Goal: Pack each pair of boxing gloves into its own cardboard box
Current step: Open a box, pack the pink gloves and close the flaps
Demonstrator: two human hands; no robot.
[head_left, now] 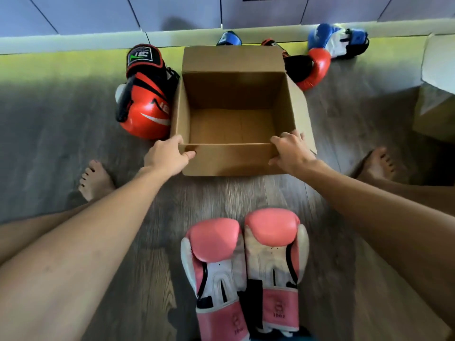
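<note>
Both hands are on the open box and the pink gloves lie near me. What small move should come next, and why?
Probably release the cardboard box with the right hand and reach for the pink gloves. The box stands open and empty, the left hand can steady it, and that pair lies side by side nearest the person.

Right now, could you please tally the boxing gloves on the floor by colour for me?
Pink gloves: 2
Red gloves: at least 2, the left red glove beside the cardboard box and the right red glove
Blue gloves: at least 2, the near blue glove behind the box and the far blue glove
Total: at least 6; stacked or hidden ones cannot be ruled out.
</note>
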